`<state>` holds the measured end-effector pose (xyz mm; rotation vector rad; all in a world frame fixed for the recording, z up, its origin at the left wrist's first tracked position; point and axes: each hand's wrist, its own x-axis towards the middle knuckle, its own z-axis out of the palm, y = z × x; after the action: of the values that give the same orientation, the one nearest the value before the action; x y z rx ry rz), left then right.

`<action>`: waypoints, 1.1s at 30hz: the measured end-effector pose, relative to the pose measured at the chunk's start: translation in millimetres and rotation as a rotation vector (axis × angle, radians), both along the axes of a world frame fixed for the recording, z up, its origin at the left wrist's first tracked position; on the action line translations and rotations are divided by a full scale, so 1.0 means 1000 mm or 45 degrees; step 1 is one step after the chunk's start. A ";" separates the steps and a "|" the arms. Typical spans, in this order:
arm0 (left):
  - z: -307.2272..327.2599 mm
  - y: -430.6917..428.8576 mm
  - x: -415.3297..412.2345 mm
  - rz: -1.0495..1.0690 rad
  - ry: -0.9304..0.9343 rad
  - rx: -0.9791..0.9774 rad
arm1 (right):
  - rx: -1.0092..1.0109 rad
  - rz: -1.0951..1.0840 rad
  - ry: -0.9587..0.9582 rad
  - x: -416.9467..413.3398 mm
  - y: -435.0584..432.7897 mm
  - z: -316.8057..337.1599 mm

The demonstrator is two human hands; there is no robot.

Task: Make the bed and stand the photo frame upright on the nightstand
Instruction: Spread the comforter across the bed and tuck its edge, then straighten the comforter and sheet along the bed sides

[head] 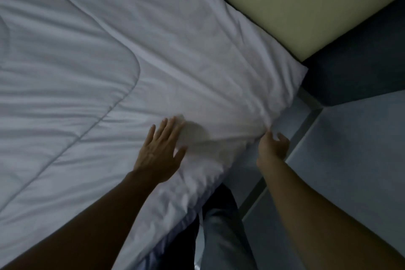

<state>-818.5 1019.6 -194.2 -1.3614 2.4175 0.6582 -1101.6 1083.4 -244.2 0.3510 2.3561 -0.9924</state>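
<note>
A white pillow (197, 68) lies along the head of the bed, against a pale yellow headboard (285, 0). A white quilted duvet (65, 94) covers the bed to the left of it. My left hand (160, 151) rests flat on the pillow's near end, fingers spread. My right hand (272, 146) pinches the pillowcase fabric at the pillow's edge, by the side of the bed. The photo frame is not in view.
A dark grey block (355, 68) stands to the right of the headboard, beside the bed. A light grey surface (350, 149) lies in front of it at the right. My legs (219, 226) stand close to the bed's edge.
</note>
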 end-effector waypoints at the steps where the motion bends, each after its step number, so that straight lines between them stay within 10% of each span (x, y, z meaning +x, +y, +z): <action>1: 0.008 0.004 0.004 0.041 -0.002 0.024 | -0.022 0.103 0.107 0.012 0.003 0.011; 10: 0.072 0.054 0.059 0.572 0.073 0.251 | 0.138 0.320 -0.794 0.108 0.040 -0.014; 20: 0.131 0.081 0.123 0.985 0.198 0.126 | 0.451 0.903 0.040 0.133 0.018 0.085; 26: 0.162 0.132 0.166 1.355 0.422 0.273 | 0.168 2.123 -0.122 0.240 0.024 0.142; 33: 0.189 0.250 0.254 1.759 0.585 0.158 | 0.077 2.734 -0.209 0.374 0.073 0.181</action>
<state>-564.2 1269.8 -5.6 -2.9516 1.2310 1.4588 -727.6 1156.3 -63.3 -1.6282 1.2535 0.2370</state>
